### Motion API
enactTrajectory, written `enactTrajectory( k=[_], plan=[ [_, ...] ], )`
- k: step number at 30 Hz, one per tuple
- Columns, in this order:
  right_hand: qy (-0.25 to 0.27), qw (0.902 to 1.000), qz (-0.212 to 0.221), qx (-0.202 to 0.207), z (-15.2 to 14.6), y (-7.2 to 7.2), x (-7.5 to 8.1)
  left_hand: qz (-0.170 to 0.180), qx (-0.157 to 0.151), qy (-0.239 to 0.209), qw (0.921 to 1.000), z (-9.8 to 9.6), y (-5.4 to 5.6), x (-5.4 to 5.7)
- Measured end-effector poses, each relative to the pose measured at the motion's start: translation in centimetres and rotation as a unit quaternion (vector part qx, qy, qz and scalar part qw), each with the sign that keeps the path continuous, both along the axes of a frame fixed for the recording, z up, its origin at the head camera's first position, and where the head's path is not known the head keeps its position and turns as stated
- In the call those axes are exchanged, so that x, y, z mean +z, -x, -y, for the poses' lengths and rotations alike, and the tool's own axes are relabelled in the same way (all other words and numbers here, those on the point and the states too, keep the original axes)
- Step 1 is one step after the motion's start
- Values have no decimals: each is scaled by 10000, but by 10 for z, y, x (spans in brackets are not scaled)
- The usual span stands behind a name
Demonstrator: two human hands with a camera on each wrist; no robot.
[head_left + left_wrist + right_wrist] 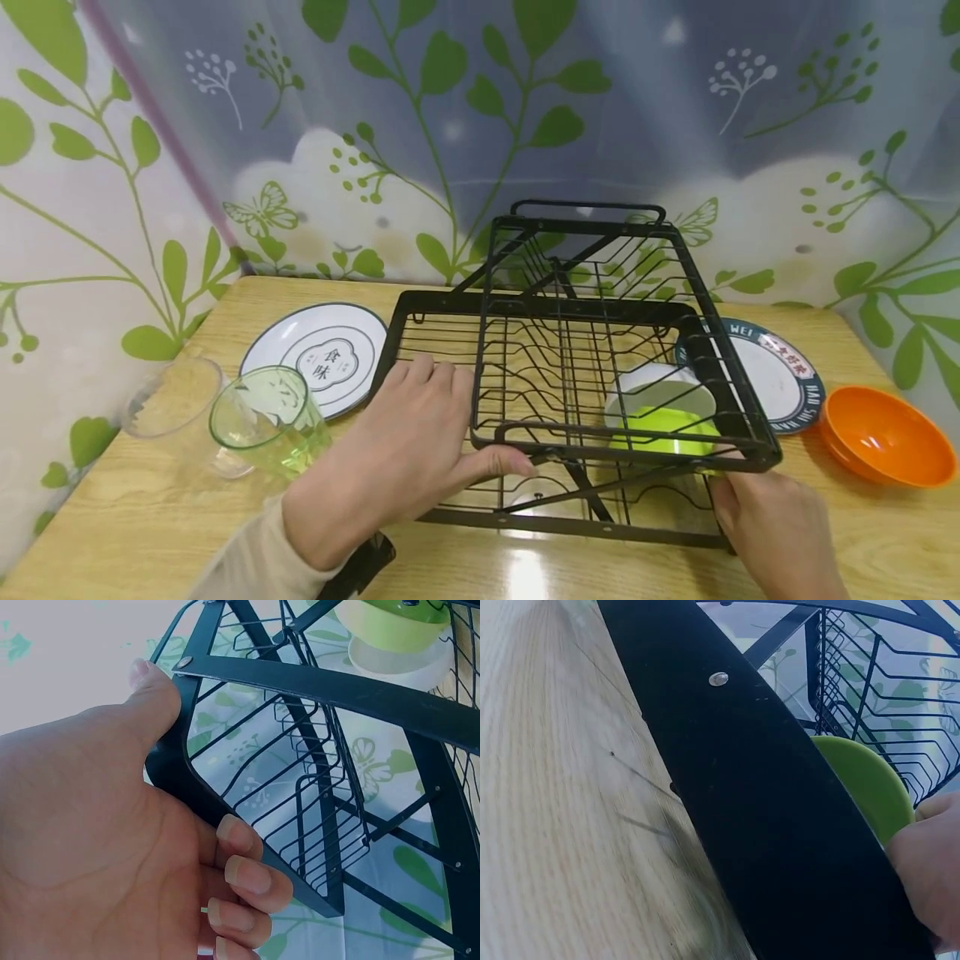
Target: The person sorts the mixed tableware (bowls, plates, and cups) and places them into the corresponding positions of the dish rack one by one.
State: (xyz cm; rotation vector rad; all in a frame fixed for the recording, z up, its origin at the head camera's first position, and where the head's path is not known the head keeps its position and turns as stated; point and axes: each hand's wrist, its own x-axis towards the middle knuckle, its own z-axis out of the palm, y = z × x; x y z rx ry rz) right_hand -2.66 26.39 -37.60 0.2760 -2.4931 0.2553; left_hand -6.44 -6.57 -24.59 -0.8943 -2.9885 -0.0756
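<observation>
A black two-tier wire dish rack [558,308] stands on the wooden table. My left hand [408,433] grips its left side, the thumb by the upper tier's front corner; in the left wrist view the fingers [247,875] curl at the black rail. Under the upper tier, at the rack's right end, my right hand [783,525] holds a lime green bowl [667,429] by its right edge, its fingertips partly hidden by the frame. A white bowl [645,377] sits right behind the green one, touching or nearly so.
Left of the rack are a white plate [277,337], a green-tinted glass [258,408] and a clear glass [176,400]. To the right lie a blue-rimmed plate [772,383] and an orange bowl [888,437]. A leaf-patterned curtain [450,125] hangs behind.
</observation>
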Motion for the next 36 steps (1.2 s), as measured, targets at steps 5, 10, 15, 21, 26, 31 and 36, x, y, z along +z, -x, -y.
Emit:
enactTrajectory(
  k=[5, 10, 15, 21, 26, 31, 36],
  plan=[
    [-45, 9998, 142, -126, 1, -5, 0, 72, -24, -46, 10000, 2, -1, -1],
    [-5, 9989, 296, -364, 6, -10, -1, 265, -33, -167, 9995, 5, -1, -1],
    [33, 9966, 508, -654, 9, -14, 0, 398, -53, -229, 9989, 6, -2, -1],
    [232, 9965, 111, -795, -1, -14, 5, 526, -3, -217, 9984, 6, -2, -1],
    [570, 9949, -407, -730, -12, -11, 11, 516, 2, -262, 9983, 8, -3, -1],
    [2213, 9594, -683, -1613, -30, -6, 12, 438, -27, -301, 9986, 8, -2, -2],
    [5065, 8121, 375, -2872, -62, 0, 3, 438, -26, -338, 9985, 8, -3, -2]
  ],
)
